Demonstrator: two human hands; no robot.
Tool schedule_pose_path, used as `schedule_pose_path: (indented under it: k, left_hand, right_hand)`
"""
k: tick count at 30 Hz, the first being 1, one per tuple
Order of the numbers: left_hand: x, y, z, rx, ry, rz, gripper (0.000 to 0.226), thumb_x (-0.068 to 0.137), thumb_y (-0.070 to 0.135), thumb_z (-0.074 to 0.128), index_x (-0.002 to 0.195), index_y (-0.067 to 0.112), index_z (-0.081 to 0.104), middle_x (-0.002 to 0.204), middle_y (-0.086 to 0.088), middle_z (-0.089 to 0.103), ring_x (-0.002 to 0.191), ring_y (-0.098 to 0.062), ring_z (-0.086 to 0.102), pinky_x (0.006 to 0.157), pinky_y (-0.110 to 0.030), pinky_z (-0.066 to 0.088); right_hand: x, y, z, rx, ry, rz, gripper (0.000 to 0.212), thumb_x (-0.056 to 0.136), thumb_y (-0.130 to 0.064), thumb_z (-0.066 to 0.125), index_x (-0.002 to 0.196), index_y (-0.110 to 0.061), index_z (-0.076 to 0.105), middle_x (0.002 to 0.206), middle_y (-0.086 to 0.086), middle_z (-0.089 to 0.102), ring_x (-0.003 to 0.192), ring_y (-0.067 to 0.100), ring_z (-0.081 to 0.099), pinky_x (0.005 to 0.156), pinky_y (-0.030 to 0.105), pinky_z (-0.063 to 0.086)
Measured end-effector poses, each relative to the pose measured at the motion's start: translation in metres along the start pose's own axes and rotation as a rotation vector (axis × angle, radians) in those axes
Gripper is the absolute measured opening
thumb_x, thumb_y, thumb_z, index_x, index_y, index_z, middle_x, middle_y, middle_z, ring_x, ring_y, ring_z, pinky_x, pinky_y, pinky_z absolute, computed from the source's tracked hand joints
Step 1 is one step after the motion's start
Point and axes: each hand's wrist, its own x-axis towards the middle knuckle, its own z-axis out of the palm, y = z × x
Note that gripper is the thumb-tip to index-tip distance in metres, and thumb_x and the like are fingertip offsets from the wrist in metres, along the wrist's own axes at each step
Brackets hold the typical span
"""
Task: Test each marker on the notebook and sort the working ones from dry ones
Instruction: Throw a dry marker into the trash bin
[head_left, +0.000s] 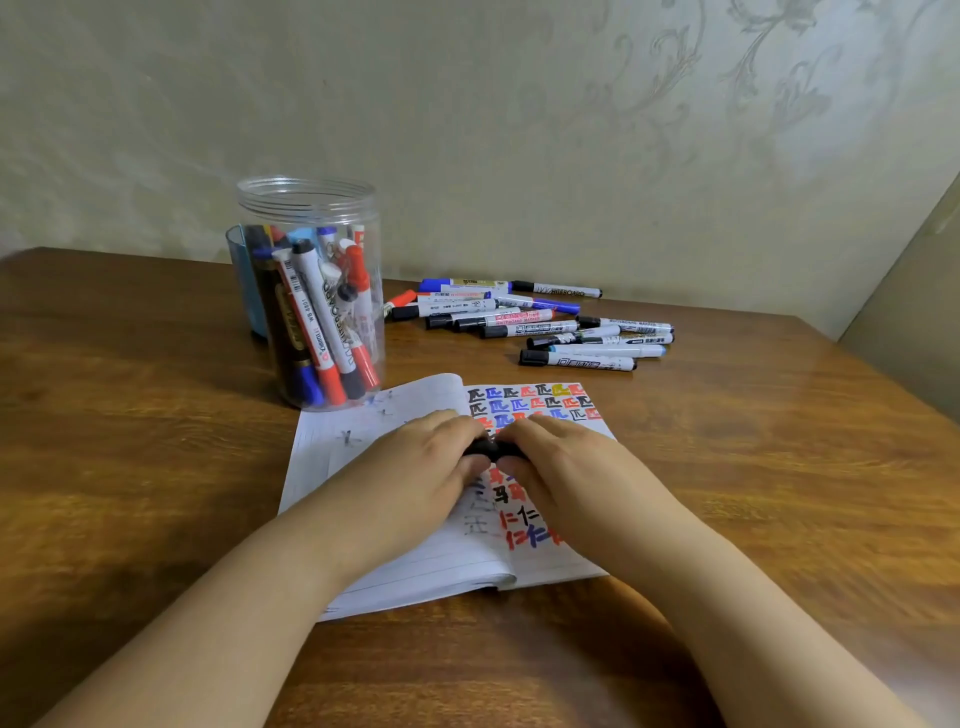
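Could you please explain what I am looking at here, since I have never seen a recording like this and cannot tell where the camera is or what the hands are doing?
There is no machine here. A person wears a wide-angle camera on the head, so this single picture looks forward and down at their own bare arms.

On the wooden table lies an open notebook, its right page filled with test marks in black, blue, red and a little yellow. Behind it, to the left, stands a clear plastic jar of markers. To the right, a pile of loose markers lies flat on the table.

Over the notebook, the left hand and right hand meet around a small black marker. Most of it is hidden, so I cannot tell whether its cap is going on or coming off.
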Motion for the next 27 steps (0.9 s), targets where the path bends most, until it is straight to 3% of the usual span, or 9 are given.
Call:
schedule_pose_path:
  k: [4, 6, 9, 13, 17, 20, 23, 25, 27]
  left_hand:
    - [0.000, 0.002, 0.001, -0.022, -0.032, 0.032, 0.019, 0.097, 0.023, 0.041, 0.112, 0.019, 0.052, 0.105, 0.009, 0.050, 0.100, -0.010, 0.051, 0.082, -0.020, 0.038]
    - [-0.001, 0.001, 0.001, -0.028, -0.041, 0.048, 0.008, 0.096, 0.021, 0.043, 0.098, 0.022, 0.050, 0.094, 0.011, 0.045, 0.095, -0.012, 0.051, 0.078, -0.020, 0.036]
    - [-0.001, -0.001, -0.001, -0.038, -0.054, 0.067, 0.014, 0.096, 0.021, 0.043, 0.086, 0.030, 0.039, 0.082, 0.016, 0.041, 0.084, -0.009, 0.046, 0.071, -0.018, 0.032]
    - [-0.002, -0.003, -0.004, -0.073, -0.080, 0.057, 0.008, 0.095, 0.027, 0.044, 0.091, 0.030, 0.049, 0.084, 0.020, 0.045, 0.083, -0.002, 0.045, 0.070, -0.009, 0.034]
    - [-0.002, -0.003, -0.005, -0.067, -0.076, 0.027, 0.018, 0.094, 0.030, 0.045, 0.103, 0.024, 0.059, 0.096, 0.012, 0.056, 0.087, -0.002, 0.048, 0.073, -0.010, 0.036]
    - [-0.002, -0.002, -0.006, -0.094, -0.048, 0.012, 0.018, 0.093, 0.030, 0.049, 0.106, 0.028, 0.061, 0.091, 0.019, 0.055, 0.083, 0.004, 0.049, 0.072, -0.007, 0.036]
    - [-0.002, -0.003, -0.006, -0.091, 0.000, 0.004, 0.018, 0.091, 0.031, 0.052, 0.106, 0.031, 0.062, 0.095, 0.017, 0.058, 0.086, 0.004, 0.051, 0.075, -0.009, 0.039]
    - [-0.001, -0.006, -0.008, -0.073, 0.043, -0.029, 0.021, 0.090, 0.033, 0.053, 0.109, 0.031, 0.061, 0.105, 0.013, 0.060, 0.093, 0.000, 0.052, 0.081, -0.019, 0.043]
    - [-0.001, -0.007, -0.011, -0.073, 0.090, -0.050, 0.024, 0.089, 0.033, 0.054, 0.113, 0.031, 0.060, 0.109, 0.012, 0.059, 0.096, -0.002, 0.052, 0.080, -0.018, 0.044]
  right_hand:
    - [0.000, -0.004, 0.005, -0.031, -0.008, -0.029, 0.031, 0.099, -0.035, 0.038, 0.122, -0.016, 0.049, 0.114, 0.000, 0.053, 0.104, 0.019, 0.051, 0.084, 0.033, 0.043]
    - [0.001, -0.006, 0.010, -0.055, -0.015, -0.050, 0.026, 0.099, -0.029, 0.040, 0.118, -0.013, 0.049, 0.109, 0.004, 0.053, 0.098, 0.024, 0.054, 0.081, 0.038, 0.045]
    - [0.001, -0.006, 0.010, -0.047, -0.010, -0.085, 0.025, 0.100, -0.028, 0.038, 0.116, -0.012, 0.050, 0.107, 0.005, 0.055, 0.093, 0.026, 0.055, 0.077, 0.039, 0.045]
    - [-0.001, -0.003, 0.007, -0.027, 0.031, -0.143, 0.031, 0.100, -0.035, 0.036, 0.116, -0.015, 0.053, 0.105, 0.004, 0.061, 0.089, 0.028, 0.058, 0.068, 0.036, 0.039]
    - [-0.004, -0.001, 0.006, -0.056, 0.048, -0.164, 0.035, 0.098, -0.040, 0.034, 0.116, -0.020, 0.056, 0.091, 0.003, 0.065, 0.075, 0.026, 0.062, 0.058, 0.035, 0.043]
    - [-0.002, -0.005, 0.001, -0.039, 0.002, -0.090, 0.036, 0.099, -0.042, 0.036, 0.128, -0.025, 0.048, 0.111, -0.001, 0.063, 0.094, 0.022, 0.061, 0.072, 0.032, 0.044]
    - [-0.001, -0.003, -0.007, 0.020, -0.091, 0.063, 0.050, 0.097, -0.045, 0.038, 0.144, -0.030, 0.028, 0.133, -0.005, 0.054, 0.114, 0.016, 0.054, 0.083, 0.029, 0.043]
    - [-0.004, 0.006, -0.015, 0.142, -0.148, 0.186, 0.056, 0.098, -0.037, 0.040, 0.148, -0.030, 0.016, 0.131, -0.002, 0.056, 0.108, 0.017, 0.057, 0.086, 0.032, 0.048]
    - [-0.006, 0.015, -0.024, 0.247, -0.157, 0.274, 0.058, 0.099, -0.028, 0.042, 0.148, -0.031, 0.010, 0.119, -0.002, 0.064, 0.092, 0.014, 0.062, 0.079, 0.034, 0.053]
